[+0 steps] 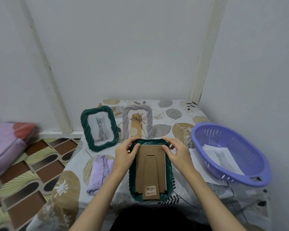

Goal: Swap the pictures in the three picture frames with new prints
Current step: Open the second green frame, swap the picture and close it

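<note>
Face-down frame: dark green ribbed plastic picture frame (170, 174), lying front-down at the near middle of the surface; rope-like twisted rim.
Backing: brown cardboard back board (150, 170) seated in the frame, folding stand flat against it, barcode sticker (150, 190) near its lower edge.
Left hand (123, 156): grip closed on the frame's far left corner, thumb on the board's edge.
Right hand (177, 151): grip closed on the far right corner, fingers over the rim.
Standing frames: second dark green ribbed frame (99, 128) upright at far left, showing a grey kitten print; pale lilac ribbed frame (138, 123) upright beside it, showing a line-drawn flower.
Basket: purple slotted plastic basket (230, 154) at right, holding a cat print (221, 157).
Cloth: folded lilac cloth (98, 174), left of the face-down frame.
Surface: leaf-patterned tablecloth (173, 117).
</note>
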Tool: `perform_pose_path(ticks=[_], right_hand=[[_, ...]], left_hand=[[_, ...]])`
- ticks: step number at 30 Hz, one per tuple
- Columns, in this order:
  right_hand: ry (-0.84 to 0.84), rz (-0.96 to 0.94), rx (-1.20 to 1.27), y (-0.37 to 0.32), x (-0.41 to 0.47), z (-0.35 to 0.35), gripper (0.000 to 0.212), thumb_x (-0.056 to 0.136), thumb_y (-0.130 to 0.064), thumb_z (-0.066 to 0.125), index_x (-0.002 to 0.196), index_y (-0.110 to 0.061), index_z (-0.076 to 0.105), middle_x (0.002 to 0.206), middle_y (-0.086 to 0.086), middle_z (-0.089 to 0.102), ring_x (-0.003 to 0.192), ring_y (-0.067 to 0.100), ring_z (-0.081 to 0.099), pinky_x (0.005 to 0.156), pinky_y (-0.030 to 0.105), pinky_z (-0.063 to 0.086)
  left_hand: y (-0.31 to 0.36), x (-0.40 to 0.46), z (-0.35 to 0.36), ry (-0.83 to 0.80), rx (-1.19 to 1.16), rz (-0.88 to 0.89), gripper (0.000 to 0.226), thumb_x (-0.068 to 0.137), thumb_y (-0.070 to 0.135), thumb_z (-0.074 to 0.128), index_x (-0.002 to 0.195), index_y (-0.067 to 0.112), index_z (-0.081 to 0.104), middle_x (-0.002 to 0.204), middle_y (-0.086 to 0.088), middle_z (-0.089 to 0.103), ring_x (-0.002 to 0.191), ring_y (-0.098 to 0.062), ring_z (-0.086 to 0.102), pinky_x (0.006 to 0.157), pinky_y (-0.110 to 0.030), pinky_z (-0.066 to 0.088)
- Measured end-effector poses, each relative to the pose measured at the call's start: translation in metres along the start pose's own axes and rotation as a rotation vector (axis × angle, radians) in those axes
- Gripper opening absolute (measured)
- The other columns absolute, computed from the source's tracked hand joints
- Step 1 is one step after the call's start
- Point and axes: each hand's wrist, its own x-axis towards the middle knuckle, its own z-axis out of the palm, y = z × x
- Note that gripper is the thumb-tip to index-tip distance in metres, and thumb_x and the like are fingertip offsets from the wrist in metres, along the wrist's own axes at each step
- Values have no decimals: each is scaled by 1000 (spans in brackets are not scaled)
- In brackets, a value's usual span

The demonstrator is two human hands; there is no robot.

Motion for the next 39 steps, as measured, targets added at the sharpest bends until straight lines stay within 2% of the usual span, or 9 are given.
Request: perform_pose_path(ticks=[7,14,20,23,25,28,31,35,39], right_hand=[[57,-1,-23,-2,3,3,18,85,-21,63,103,-23,66,85,-12,60,73,-4,50,67,7,37],[97,13,12,4,10,13,9,86,-19,63,93,-20,67,81,-6,64,70,4,53,64,22,45],[-97,336,323,15,4,15,33,83,-16,68,114,-22,60,77,-4,50,57,7,42,60,15,42],[-147,413,249,27,-2,24,37,82,-4,65,118,-12,60,77,-4,47,56,5,41,57,9,41],[-146,458,154,32,-2,33,36,84,-2,62,119,-10,60,77,-4,47,60,5,42,58,10,39],[-157,441,-14,38,-2,44,35,87,-7,58,121,-9,60,74,-4,52,66,9,49,71,24,43],[-249,420,-136,37,-5,48,36,88,-17,56,124,-13,58,92,6,61,95,25,56,84,36,46],[-318,341,-254,29,-21,32,36,89,-30,55,124,-23,55,116,1,53,113,23,41,96,38,37],[-447,259,-183,17,-51,-1,56,71,-62,62,120,-35,57,118,-7,47,115,16,36,100,35,32]], left_hand=[[-1,3,-1,19,-6,1,18,85,9,63,99,19,69,92,12,67,86,-3,61,73,-13,51],[-7,10,3,17,-11,-17,15,84,9,64,91,21,70,85,19,66,80,5,60,71,-8,47],[-26,16,6,31,-73,-139,18,84,8,63,87,25,69,90,6,70,81,-1,61,71,-13,50],[-40,19,6,-138,-38,-253,19,86,14,63,103,22,65,97,1,66,92,-15,62,76,-14,49],[-48,17,5,-310,29,-344,41,83,22,67,122,19,54,112,-2,61,108,-18,57,89,-21,45],[-54,8,1,-478,260,-315,68,79,29,71,138,14,39,138,-2,46,128,-17,42,105,-28,32],[-57,-5,-2,-571,494,-206,68,79,43,67,137,20,40,148,-3,34,136,-19,30,112,-32,24],[-60,-18,-3,-652,711,-183,66,82,56,56,139,31,35,156,6,11,144,-20,5,116,-43,10],[-60,-21,-4,-600,722,-122,64,82,62,48,136,29,39,156,6,15,144,-19,8,116,-43,11]])
